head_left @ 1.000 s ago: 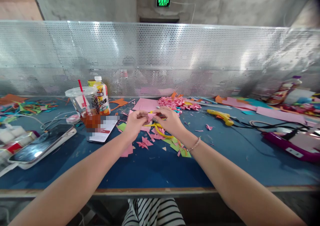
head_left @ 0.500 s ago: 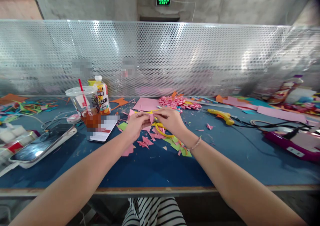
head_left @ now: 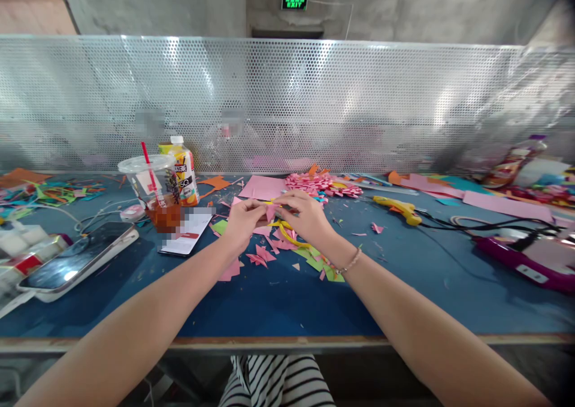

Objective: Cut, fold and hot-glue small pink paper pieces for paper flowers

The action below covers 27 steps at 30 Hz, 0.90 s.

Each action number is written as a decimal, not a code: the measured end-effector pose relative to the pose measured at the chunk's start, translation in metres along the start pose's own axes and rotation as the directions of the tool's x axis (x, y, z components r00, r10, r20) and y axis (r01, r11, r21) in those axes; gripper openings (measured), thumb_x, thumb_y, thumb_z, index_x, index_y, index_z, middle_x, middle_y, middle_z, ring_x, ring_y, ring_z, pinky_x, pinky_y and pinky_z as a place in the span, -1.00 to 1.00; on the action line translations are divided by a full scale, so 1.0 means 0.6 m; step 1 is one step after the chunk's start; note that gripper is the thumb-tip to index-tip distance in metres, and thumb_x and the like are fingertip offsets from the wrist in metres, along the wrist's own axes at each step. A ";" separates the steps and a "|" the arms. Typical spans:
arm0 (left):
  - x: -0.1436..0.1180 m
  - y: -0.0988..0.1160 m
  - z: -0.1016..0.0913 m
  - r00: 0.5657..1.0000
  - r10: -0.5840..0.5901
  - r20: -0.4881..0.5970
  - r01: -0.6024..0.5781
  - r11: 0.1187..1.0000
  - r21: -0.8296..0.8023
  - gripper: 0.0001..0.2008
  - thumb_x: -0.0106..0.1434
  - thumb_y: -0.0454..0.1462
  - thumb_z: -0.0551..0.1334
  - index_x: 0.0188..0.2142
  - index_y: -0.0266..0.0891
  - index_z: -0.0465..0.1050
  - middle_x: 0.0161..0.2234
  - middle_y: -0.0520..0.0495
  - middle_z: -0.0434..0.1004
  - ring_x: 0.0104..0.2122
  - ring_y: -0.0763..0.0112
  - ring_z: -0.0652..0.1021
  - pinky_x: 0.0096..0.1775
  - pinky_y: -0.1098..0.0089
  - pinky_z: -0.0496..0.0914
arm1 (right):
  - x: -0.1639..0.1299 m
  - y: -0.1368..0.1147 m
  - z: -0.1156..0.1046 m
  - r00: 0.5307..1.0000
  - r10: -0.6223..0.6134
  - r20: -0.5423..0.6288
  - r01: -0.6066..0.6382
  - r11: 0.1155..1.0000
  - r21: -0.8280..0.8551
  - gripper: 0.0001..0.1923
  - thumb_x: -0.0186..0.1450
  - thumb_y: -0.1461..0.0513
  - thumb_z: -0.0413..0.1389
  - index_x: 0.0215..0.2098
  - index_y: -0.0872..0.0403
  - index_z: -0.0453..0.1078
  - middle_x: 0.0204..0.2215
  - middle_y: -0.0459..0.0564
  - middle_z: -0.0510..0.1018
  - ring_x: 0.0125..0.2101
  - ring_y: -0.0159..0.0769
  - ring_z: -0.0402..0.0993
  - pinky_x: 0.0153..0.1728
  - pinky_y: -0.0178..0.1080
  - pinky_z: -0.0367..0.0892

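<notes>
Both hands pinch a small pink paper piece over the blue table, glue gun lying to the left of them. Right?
Not quite. The head view shows the glue gun to the right of the hands. The left hand and right hand do pinch the pink paper piece over the blue table.

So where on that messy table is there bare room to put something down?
Bare blue table runs along the near edge between the forearms, and between the paper scraps and the purple tool. Crowded around both hands, by the phone and cup.

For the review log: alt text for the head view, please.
Both hands, left hand and right hand, pinch a small pink paper piece above a blue table strewn with paper scraps. An iced drink cup and phone sit left.
</notes>
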<state>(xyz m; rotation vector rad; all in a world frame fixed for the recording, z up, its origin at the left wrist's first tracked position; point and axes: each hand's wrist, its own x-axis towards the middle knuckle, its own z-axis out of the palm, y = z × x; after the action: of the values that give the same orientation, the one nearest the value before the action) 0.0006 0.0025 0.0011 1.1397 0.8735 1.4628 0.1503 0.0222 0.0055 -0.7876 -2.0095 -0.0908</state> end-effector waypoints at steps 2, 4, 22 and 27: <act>0.000 0.000 0.000 1.000 0.000 0.004 0.000 1.000 0.006 -0.95 -0.08 -0.36 0.23 -0.57 -0.34 0.38 -0.63 0.05 0.40 -0.58 0.56 0.44 -0.36 0.42 0.40 | 0.000 -0.002 -0.001 1.000 -0.015 0.014 0.015 1.000 -0.008 -0.82 0.18 0.30 0.07 -0.28 0.01 0.47 -0.32 -0.02 0.51 -0.26 -0.31 0.42 -0.20 -0.20 0.35; 0.000 -0.001 0.000 1.000 -0.008 0.009 0.008 1.000 0.002 -0.94 -0.07 -0.35 0.23 -0.58 -0.34 0.38 -0.63 0.04 0.40 -0.57 0.56 0.44 -0.37 0.42 0.40 | 0.000 -0.003 -0.002 1.000 -0.024 0.010 0.024 1.000 -0.008 -0.82 0.19 0.30 0.06 -0.28 0.01 0.48 -0.31 -0.02 0.51 -0.26 -0.32 0.42 -0.20 -0.20 0.34; 0.003 -0.002 -0.006 0.984 -0.168 0.062 0.176 0.967 -0.185 -0.92 -0.09 -0.39 0.27 -0.50 -0.39 0.47 -0.50 -0.11 0.52 -0.49 0.47 0.49 -0.30 0.39 0.40 | 0.003 0.003 -0.014 0.986 -0.158 0.055 0.156 0.987 0.044 -0.83 0.19 0.35 0.04 -0.36 0.06 0.47 -0.38 -0.02 0.50 -0.31 -0.34 0.42 -0.23 -0.24 0.36; 0.009 -0.008 -0.010 0.979 -0.170 0.111 0.190 0.960 -0.207 -0.94 -0.07 -0.41 0.25 -0.52 -0.39 0.48 -0.54 -0.08 0.50 -0.51 0.51 0.49 -0.32 0.44 0.40 | 0.000 0.010 -0.018 0.955 -0.261 0.140 0.261 0.965 0.017 -0.78 0.23 0.36 -0.03 -0.32 0.04 0.44 -0.31 0.00 0.47 -0.26 -0.35 0.40 -0.20 -0.23 0.36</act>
<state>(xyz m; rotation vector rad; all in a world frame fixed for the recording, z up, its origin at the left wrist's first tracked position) -0.0041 0.0090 -0.0042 0.9323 0.7151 1.3093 0.1618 0.0232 0.0101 -0.5377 -2.2410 -0.1941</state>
